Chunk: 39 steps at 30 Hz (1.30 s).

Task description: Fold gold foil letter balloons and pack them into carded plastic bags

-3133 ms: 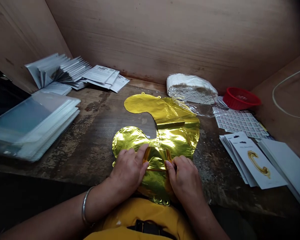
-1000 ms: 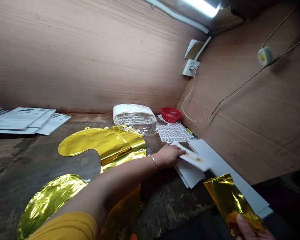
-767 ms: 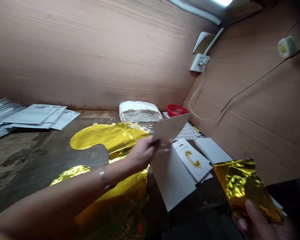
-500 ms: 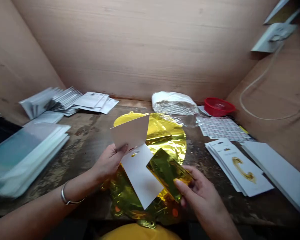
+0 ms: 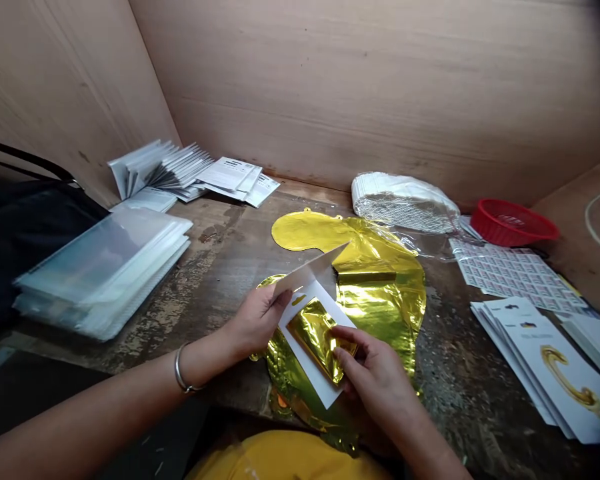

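Near the fold, my left hand (image 5: 261, 319) pinches a white folded card (image 5: 329, 399) with a hang hole, its upper flap raised. My right hand (image 5: 377, 373) grips a folded gold foil balloon (image 5: 317, 330) by its lower right corner, thumb on top. This shiny packet lies against the inner face of the card. Beneath both hands a flat, unfolded gold foil balloon (image 5: 380, 300) with a curved outline spreads over the table, partly hidden by the card and my hands.
Clear plastic sleeves (image 5: 105, 267) are stacked at left, with several packed white packets (image 5: 230, 175) behind. A white bundle in plastic (image 5: 405, 200), a red basket (image 5: 513, 230), a sticker sheet (image 5: 520, 273) and printed cards (image 5: 550, 367) lie right. A dark bag (image 5: 30, 240) sits far left.
The folded gold balloon has moved left onto the card's inner face. The raised flap has tilted lower over it. My view has turned to the left.
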Motion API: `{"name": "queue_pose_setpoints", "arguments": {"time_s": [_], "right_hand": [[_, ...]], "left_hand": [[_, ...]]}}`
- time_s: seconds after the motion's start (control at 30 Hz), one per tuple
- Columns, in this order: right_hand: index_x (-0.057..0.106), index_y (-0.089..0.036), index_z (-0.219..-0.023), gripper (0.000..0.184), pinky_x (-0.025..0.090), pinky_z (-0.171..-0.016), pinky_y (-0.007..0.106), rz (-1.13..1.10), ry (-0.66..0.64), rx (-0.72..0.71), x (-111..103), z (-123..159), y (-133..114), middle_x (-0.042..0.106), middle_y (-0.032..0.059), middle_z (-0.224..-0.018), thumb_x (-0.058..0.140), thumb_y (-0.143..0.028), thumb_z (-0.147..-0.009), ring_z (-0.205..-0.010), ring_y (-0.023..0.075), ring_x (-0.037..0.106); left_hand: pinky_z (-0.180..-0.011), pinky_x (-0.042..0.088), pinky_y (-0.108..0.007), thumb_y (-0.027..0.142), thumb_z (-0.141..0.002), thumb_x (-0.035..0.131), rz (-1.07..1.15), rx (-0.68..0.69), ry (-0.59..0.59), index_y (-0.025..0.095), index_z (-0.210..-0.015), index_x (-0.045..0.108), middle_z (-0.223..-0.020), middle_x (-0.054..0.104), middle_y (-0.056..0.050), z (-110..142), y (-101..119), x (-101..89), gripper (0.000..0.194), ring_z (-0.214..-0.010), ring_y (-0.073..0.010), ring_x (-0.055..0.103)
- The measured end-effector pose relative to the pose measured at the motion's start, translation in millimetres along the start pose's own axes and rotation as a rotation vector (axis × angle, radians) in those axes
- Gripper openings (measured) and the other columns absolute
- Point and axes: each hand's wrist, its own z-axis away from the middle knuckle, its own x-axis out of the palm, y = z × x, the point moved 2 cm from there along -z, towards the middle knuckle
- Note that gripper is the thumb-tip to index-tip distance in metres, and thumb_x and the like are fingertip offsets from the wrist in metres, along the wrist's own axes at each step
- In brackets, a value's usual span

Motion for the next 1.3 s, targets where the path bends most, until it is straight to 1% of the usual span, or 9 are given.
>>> {"name": "queue_pose_setpoints", "arguments": {"time_s": [0.23,0.43,0.6,0.7,0.77,0.83,1.03,1.2,1.3], "right_hand": [[0.072,-0.019,-0.105,0.032,0.056,-0.072,0.037,0.029,-0.042,-0.034,5,-6,-7,0.075,0.0084,-0.097,0.06,-0.026,-0.077,-0.086,0.0281,0.07],[0.072,-0.02,-0.103,0.031,0.054,-0.076,0.038,0.208,-0.147,-0.085,-9,1,-18,0.074,0.0077,-0.098,0.054,-0.019,-0.077,-0.089,0.0288,0.069],[0.067,-0.018,-0.119,0.041,0.052,-0.082,0.048,0.74,0.436,-0.338,-53,22,-33,0.067,0.0159,-0.11,0.045,-0.038,-0.092,-0.097,0.0326,0.064],[0.067,-0.022,-0.121,0.034,0.044,-0.103,0.047,0.759,0.252,-0.604,-39,27,-27,0.06,0.0101,-0.13,0.045,-0.031,-0.095,-0.123,0.0288,0.053],[0.067,-0.023,-0.12,0.031,0.043,-0.105,0.046,0.753,-0.009,-0.648,-21,25,-13,0.063,0.0053,-0.128,0.047,-0.027,-0.096,-0.125,0.0263,0.052],[0.065,-0.021,-0.122,0.032,0.043,-0.106,0.05,0.756,-0.065,-0.629,-11,23,2,0.063,0.0054,-0.128,0.048,-0.025,-0.096,-0.126,0.0269,0.051],[0.064,-0.018,-0.124,0.033,0.041,-0.105,0.057,0.718,-0.055,-0.629,-12,21,16,0.06,0.0085,-0.131,0.048,-0.026,-0.096,-0.128,0.0302,0.049],[0.067,-0.022,-0.119,0.031,0.043,-0.105,0.053,0.606,-0.06,-0.56,-13,23,17,0.064,0.0069,-0.127,0.052,-0.025,-0.093,-0.129,0.0291,0.049],[0.061,-0.021,-0.127,0.044,0.042,-0.106,0.054,0.462,0.197,-0.492,-21,24,17,0.059,0.0107,-0.133,0.064,-0.032,-0.084,-0.13,0.0322,0.045]], "left_hand": [[-0.113,0.034,-0.039,0.019,-0.093,0.044,-0.386,0.401,-0.183,0.023,-0.137,0.052,-0.142,0.052,-0.005,4,-4,5.0,0.045,-0.131,-0.0214,0.049],[-0.114,0.029,-0.052,0.017,-0.083,0.053,-0.892,0.47,-0.35,0.023,-0.14,0.049,-0.147,0.044,-0.009,14,-6,10.4,0.057,-0.139,-0.0315,0.035],[-0.114,0.027,-0.053,0.023,-0.088,0.051,-0.934,0.465,-0.354,0.023,-0.142,0.045,-0.149,0.042,-0.01,17,-6,11.7,0.054,-0.14,-0.0329,0.033],[-0.115,0.023,-0.053,0.028,-0.085,0.057,-0.892,0.46,-0.377,0.023,-0.143,0.044,-0.15,0.04,-0.011,18,0,8.9,0.059,-0.141,-0.0341,0.03],[-0.115,0.023,-0.052,0.035,-0.079,0.066,-0.848,0.43,-0.441,0.022,-0.142,0.045,-0.15,0.039,-0.012,17,8,5.7,0.068,-0.141,-0.0357,0.029],[-0.113,0.028,-0.049,0.044,-0.069,0.074,-0.773,0.37,-0.485,0.02,-0.137,0.05,-0.148,0.041,-0.014,11,17,1.9,0.075,-0.139,-0.0369,0.033],[-0.068,0.05,-0.031,0.038,-0.066,0.073,-0.454,-0.21,-0.12,0.014,-0.114,0.059,-0.093,0.07,-0.009,-39,23,-9.4,0.055,-0.084,-0.0255,0.066],[-0.052,0.047,-0.025,0.029,-0.053,0.08,-0.318,-0.36,-0.383,0.016,-0.072,0.069,-0.065,0.069,-0.002,-59,26,0.1,0.025,-0.059,-0.0207,0.064],[-0.056,0.05,-0.027,0.031,-0.057,0.077,-0.243,-0.363,-0.442,0.016,-0.075,0.071,-0.077,0.073,-0.004,-49,37,-0.1,0.024,-0.066,-0.0221,0.066]]}}
